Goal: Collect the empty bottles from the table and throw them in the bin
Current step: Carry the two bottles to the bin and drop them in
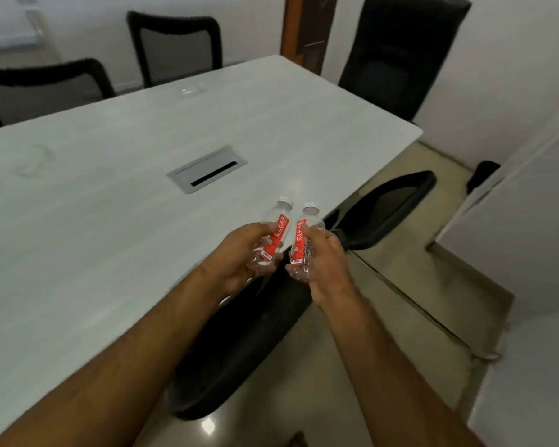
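Two small clear plastic bottles with red labels and white caps are held side by side over the near right edge of the pale table [110, 195]. My left hand [239, 253] is shut on the left bottle [276, 230]. My right hand [323, 256] is shut on the right bottle [300, 237]. Both bottles tilt with their caps pointing away from me. A faint clear object [191, 90], possibly another bottle, lies at the table's far edge. No bin is in view.
A grey cable hatch [207, 169] is set into the table's middle. Black chairs stand at the far side [175, 43], far left [42, 88], far right [400, 53], and tucked under the near right edge [384, 208]. White wall panels [513, 237] border the tiled floor at right.
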`<action>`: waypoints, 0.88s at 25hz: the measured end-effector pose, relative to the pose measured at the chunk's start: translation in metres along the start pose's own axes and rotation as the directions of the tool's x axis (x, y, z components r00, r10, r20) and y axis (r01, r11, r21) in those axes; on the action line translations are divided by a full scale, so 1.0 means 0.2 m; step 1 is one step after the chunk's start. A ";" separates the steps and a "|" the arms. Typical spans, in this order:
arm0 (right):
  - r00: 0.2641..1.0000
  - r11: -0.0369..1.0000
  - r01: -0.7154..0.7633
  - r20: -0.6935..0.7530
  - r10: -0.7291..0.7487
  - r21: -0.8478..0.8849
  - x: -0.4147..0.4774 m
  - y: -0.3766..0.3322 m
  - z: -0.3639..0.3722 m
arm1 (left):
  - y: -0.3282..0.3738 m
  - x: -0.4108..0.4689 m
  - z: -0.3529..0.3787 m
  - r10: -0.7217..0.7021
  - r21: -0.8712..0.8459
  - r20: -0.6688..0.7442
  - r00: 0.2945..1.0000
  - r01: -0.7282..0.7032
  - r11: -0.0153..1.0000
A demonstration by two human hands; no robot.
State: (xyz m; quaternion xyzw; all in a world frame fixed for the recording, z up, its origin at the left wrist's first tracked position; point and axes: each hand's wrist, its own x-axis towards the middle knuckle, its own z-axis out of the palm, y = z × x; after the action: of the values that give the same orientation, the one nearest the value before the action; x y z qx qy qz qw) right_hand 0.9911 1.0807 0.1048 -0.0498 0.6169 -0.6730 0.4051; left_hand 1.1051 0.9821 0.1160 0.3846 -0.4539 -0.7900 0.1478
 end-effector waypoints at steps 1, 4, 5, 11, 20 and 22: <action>1.000 1.000 0.016 -0.019 -0.016 0.007 0.06 -0.08 -0.13 | 0.01 0.08 0.15 0.009 0.013 0.016 1.000 -0.010 1.000; 0.995 0.999 0.045 -0.085 -0.044 0.012 0.24 -0.33 -0.51 | 0.07 0.31 0.60 0.033 0.048 0.062 0.998 -0.036 0.998; 0.995 0.999 0.051 -0.087 -0.050 0.001 0.30 -0.40 -0.61 | 0.09 0.39 0.74 0.039 0.046 0.078 0.996 -0.042 0.998; 0.982 0.995 0.094 -0.169 -0.089 0.027 0.79 -0.80 -1.15 | 0.19 1.01 1.42 0.028 0.128 0.134 0.991 -0.045 0.991; 0.943 0.998 0.042 -0.329 -0.058 -0.056 1.92 -1.49 -1.78 | 0.47 2.24 2.29 -0.061 0.180 0.199 0.978 0.024 0.983; 0.926 0.998 0.036 -0.374 -0.053 -0.053 2.18 -1.65 -1.92 | 0.56 2.51 2.51 -0.084 0.215 0.211 0.974 0.038 0.976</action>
State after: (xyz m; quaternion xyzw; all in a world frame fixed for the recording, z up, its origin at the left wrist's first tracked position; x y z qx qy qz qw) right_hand 0.3233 1.0904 0.1131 0.0565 0.6968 -0.6649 0.2630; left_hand 0.3887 0.9313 0.1175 0.3224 -0.5361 -0.7796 0.0310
